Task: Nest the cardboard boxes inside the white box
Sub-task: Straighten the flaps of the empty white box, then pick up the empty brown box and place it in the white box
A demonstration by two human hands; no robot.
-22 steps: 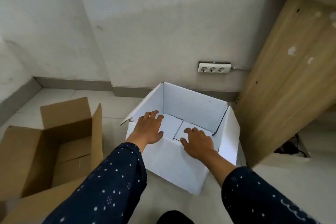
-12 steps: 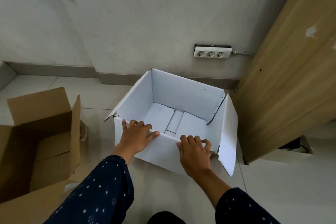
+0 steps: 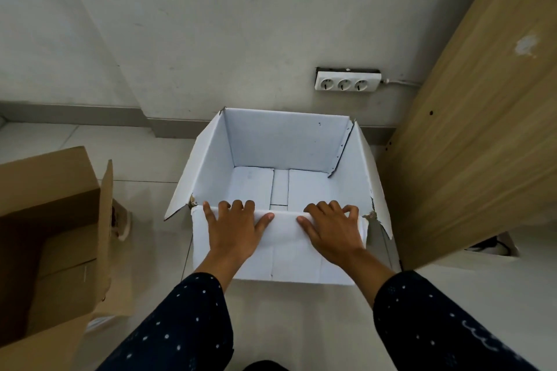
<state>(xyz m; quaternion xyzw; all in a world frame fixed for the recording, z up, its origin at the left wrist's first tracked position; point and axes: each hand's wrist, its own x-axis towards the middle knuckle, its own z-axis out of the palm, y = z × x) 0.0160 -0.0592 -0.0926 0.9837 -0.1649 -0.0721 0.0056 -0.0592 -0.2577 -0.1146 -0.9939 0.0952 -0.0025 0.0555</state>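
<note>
The open white box (image 3: 286, 141) stands on the floor in the middle of the head view, its inside empty down to the folded bottom flaps. My left hand (image 3: 235, 227) and my right hand (image 3: 331, 227) both lie on its near flap, which is folded outward and down; the fingers curl over the near rim. A brown cardboard box (image 3: 51, 238) stands open on the floor at the left, apart from both hands, partly cut off by the frame edge.
A wooden cabinet side (image 3: 482, 129) rises close to the white box's right flap. The wall (image 3: 211, 24) with a triple socket strip (image 3: 346, 83) stands right behind the box. Tiled floor (image 3: 144, 166) shows between the two boxes.
My hands came out of the white box's bottom and pressed its near flap outward and down. The view tilted down and the box now sits squarely in front of me.
</note>
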